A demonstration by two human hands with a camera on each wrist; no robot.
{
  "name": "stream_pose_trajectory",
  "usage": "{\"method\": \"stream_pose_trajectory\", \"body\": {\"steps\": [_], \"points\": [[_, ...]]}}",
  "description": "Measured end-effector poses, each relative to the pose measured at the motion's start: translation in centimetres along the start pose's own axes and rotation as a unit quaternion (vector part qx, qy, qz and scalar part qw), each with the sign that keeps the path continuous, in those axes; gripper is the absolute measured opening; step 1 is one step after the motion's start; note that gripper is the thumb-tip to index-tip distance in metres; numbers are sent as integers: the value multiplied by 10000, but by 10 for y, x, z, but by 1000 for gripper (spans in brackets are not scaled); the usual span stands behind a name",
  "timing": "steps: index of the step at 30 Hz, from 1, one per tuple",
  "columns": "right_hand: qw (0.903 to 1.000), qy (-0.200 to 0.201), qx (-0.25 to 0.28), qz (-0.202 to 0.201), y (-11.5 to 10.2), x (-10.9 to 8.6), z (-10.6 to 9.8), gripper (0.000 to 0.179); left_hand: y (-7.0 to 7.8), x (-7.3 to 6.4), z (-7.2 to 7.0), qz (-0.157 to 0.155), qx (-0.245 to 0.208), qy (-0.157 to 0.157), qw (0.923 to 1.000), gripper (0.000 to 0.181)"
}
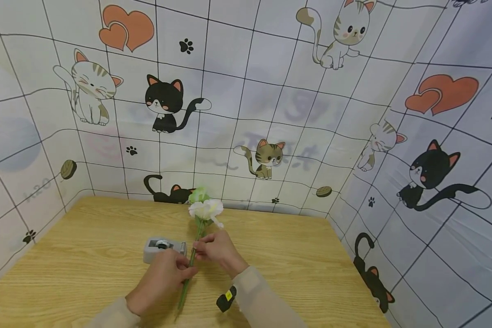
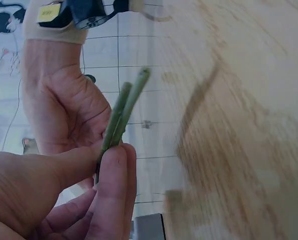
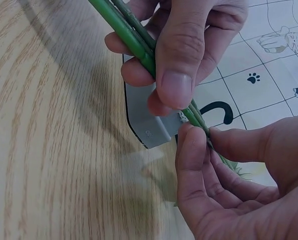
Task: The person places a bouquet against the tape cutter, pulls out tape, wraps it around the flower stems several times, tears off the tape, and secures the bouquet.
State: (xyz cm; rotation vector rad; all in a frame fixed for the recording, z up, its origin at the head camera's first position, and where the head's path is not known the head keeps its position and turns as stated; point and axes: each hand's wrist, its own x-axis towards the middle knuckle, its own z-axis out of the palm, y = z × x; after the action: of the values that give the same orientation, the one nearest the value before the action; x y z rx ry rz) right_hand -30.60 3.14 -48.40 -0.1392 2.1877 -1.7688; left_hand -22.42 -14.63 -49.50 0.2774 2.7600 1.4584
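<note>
Two artificial flowers, a white one (image 1: 206,209) and a pale green one (image 1: 198,195), are held together over the table with their heads away from me. My left hand (image 1: 164,272) pinches the green stems (image 2: 119,112) between thumb and fingers, partway down. Higher up, nearer the blooms, my right hand (image 1: 219,249) pinches the same stems between thumb and forefinger. The cut ends of two stems show side by side in the left wrist view. A grey tape dispenser (image 1: 149,251) stands just beyond my left hand, partly covered by it.
The wooden table (image 1: 291,255) reaches to a cloth backdrop (image 1: 246,105) printed with cats, hearts and grid lines, at the back and both sides. A black wrist camera (image 1: 226,299) with a yellow label is worn at my right sleeve.
</note>
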Motion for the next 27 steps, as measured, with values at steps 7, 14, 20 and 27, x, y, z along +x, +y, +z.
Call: {"method": "stream_pose_trajectory", "body": {"steps": [7, 14, 20, 27], "points": [[9999, -123, -85, -9, 0, 3, -1, 16, -10, 1, -14, -406, -1034, -630, 9918, 24], [9995, -302, -85, 7, 3, 6, 0, 17, -20, 3, -19, -1029, -1878, -949, 9722, 36], [9989, -449, 139, 39, 5, 7, 3, 12, -20, 2, -18, -1065, -2134, -1075, 9652, 33], [9978, -563, 341, 127, 8, 8, 1, 14, -18, 3, -14, -1004, -2028, -954, 9694, 32]]}}
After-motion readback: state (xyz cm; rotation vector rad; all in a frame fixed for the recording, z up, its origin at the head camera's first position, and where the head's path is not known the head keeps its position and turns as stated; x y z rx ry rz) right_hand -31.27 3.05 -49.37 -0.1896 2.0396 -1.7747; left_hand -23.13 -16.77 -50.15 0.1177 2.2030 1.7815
